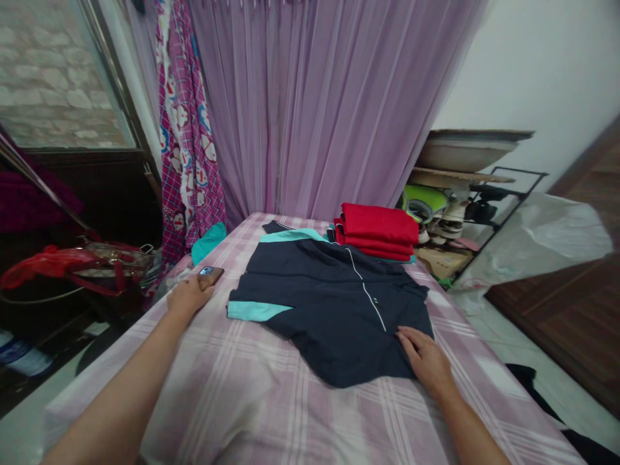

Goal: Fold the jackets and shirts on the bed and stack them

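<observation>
A dark navy garment [324, 284] with turquoise panels and thin white piping lies spread across the plaid bedsheet [217, 387]. My right hand [426, 358] rests on its near right edge, fingers closed together on the fabric. At the left side of the bed, my left hand [190, 296] has its fingers on a phone [210, 276] with a lit screen, apart from the garment. Folded red cloths [380, 229] are stacked beyond the garment, with dark and turquoise cloth partly visible beneath them.
Purple curtains [310, 110] hang behind the bed, beside a patterned pink cloth [186, 142]. A turquoise cloth [208, 242] lies at the left edge. On the right stand a shoe rack [513, 226] and brown wooden furniture [566, 310]. Red bags [97, 265] are at left.
</observation>
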Tool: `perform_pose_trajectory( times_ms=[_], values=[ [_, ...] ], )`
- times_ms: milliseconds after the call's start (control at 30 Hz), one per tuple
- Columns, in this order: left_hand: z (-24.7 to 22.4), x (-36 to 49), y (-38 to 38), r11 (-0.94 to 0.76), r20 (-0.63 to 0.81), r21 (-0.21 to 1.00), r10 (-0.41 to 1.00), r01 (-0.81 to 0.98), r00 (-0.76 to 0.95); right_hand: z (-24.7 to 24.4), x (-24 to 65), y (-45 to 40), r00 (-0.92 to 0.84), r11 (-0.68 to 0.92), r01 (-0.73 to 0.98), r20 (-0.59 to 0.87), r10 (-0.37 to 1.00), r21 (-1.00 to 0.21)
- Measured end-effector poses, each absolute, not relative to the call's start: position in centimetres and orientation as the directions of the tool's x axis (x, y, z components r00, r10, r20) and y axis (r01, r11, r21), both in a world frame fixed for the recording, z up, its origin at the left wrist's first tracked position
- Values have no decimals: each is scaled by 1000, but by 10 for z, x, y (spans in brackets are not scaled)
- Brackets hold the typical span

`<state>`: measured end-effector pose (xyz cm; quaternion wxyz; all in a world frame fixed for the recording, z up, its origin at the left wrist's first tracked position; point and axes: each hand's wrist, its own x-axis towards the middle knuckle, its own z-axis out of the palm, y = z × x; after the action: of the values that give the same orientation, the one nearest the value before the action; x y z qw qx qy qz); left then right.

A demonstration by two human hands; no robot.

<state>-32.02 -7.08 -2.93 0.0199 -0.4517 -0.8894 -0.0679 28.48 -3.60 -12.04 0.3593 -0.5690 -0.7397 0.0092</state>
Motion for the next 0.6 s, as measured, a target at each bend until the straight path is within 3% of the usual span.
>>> perform_pose_trajectory(
  times_ms=[167,400,467,533,600],
  values=[
    [-24,-324,-64,574,54,108,812,812,-581,-120,286,-35,-102,366,836,539,836,-409],
    [-19,-313,-70,584,155,118,788,803,-595,-121,285,-34,-88,363,832,547,833,-419],
    [-13,-312,-72,554,205,247,772,795,-602,-120,284,-35,-82,355,830,536,840,-429],
    [-6,-313,-75,446,165,565,764,694,-624,-119,283,-36,-80,347,829,522,849,-438],
    [1,-312,-80,290,54,842,793,454,-606,-117,283,-37,-80,342,827,509,857,-445]
  ],
)
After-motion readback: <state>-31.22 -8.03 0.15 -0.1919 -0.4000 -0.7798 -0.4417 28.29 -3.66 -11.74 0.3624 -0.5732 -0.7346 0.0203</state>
